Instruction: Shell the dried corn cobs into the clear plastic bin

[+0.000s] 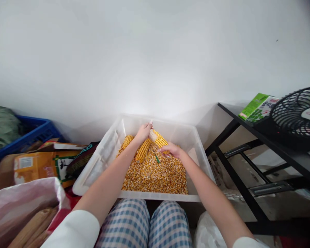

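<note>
An ear of corn (160, 138) is held between my two hands over a translucent plastic bin (167, 196). My left hand (144, 131) grips its upper end, where a pale stretch of cob is bare of kernels. The lower end lies in my right hand (172, 150), with the fingers curled round it from below. Loose corn kernels (155, 177) cover the bin's floor. Another full ear (143, 151) rests on them beside my left forearm, and one more ear (127, 140) shows partly behind that arm. A small green stick-like piece (157, 158) sticks out among the kernels.
Close on the right stands a black table frame (244, 172) carrying a green box (257, 106) and a fan (299, 112). A white sack (28, 196), an orange package (36, 165) and a blue crate (38, 129) sit at left. Behind the bin rises a white wall (155, 58).
</note>
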A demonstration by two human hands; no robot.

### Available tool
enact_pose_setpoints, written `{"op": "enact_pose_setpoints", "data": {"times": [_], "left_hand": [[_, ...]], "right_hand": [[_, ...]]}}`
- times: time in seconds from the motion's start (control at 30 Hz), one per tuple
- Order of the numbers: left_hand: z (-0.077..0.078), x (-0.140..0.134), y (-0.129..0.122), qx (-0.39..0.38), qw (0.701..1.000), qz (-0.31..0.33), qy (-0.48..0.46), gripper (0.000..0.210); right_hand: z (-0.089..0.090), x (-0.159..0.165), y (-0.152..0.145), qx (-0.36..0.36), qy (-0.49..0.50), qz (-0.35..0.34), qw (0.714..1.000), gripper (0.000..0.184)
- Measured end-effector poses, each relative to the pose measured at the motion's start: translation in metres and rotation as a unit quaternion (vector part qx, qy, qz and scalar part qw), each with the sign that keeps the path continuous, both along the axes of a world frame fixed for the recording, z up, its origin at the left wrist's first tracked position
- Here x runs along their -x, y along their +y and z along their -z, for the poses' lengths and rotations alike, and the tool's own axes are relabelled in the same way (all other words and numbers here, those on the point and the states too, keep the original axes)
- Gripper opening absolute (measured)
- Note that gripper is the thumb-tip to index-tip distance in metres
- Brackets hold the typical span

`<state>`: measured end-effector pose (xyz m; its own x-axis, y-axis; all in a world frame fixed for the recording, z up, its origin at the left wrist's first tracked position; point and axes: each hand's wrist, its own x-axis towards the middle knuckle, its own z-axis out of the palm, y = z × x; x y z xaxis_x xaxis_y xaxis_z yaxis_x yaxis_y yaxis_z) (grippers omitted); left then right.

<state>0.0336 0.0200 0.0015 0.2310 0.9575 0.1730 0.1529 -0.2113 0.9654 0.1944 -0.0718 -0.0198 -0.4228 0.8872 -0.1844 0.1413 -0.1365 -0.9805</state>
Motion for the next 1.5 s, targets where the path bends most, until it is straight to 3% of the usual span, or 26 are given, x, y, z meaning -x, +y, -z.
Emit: {"op": "enact_pose_setpoints", "data": {"times": [0.07,0.23,0.4,0.47,0.57,0.7,0.8,1.07,1.23,1.3,1.37,1.5], "left_hand": [[0.001,0.001,0.004,0.033,0.999,0.002,-0.034,0.042],[-0.001,0.006,0.007,0.032,0.996,-0.021,-0.086,0.034],[-0.007,-0.006,-0.009,0.156,0.974,0.092,-0.133,0.046],[-0.007,-0.016,-0.016,0.174,0.963,0.087,-0.187,0.047],[-0.006,-0.027,-0.023,0.214,0.938,0.005,-0.271,0.044],[-0.008,-0.027,-0.023,0.307,0.876,-0.085,-0.361,0.037],[-0.01,-0.023,-0.022,0.295,0.869,-0.109,-0.383,0.044],[-0.015,-0.023,-0.03,0.222,0.91,-0.063,-0.344,0.047],[-0.009,-0.016,-0.021,0.176,0.922,-0.081,-0.336,0.047],[-0.003,-0.014,-0.015,0.166,0.923,-0.104,-0.331,0.05],[0.004,-0.014,-0.01,0.189,0.93,-0.104,-0.298,0.055],[0.014,-0.012,-0.006,0.295,0.934,-0.037,-0.196,0.063]], "right_hand": [[-0.002,0.001,-0.002,-0.015,-0.011,-0.001,1.0,0.021],[-0.008,0.004,-0.004,-0.05,-0.018,0.051,0.997,0.029],[-0.019,0.013,-0.006,-0.062,0.003,0.117,0.991,0.038],[-0.019,0.018,-0.007,-0.079,-0.044,0.136,0.987,0.043],[-0.013,0.028,-0.008,-0.16,-0.201,0.199,0.946,0.043],[-0.003,0.048,-0.011,-0.237,-0.417,0.241,0.844,0.038],[-0.003,0.061,-0.012,-0.239,-0.467,0.22,0.822,0.039],[-0.015,0.059,-0.025,-0.238,-0.415,0.228,0.848,0.04],[-0.015,0.067,-0.024,-0.203,-0.24,0.215,0.925,0.036],[-0.011,0.067,-0.019,-0.186,-0.173,0.228,0.94,0.038],[-0.006,0.061,-0.014,-0.157,-0.127,0.247,0.948,0.037],[0.001,0.044,-0.008,-0.073,-0.029,0.23,0.97,0.038]]}}
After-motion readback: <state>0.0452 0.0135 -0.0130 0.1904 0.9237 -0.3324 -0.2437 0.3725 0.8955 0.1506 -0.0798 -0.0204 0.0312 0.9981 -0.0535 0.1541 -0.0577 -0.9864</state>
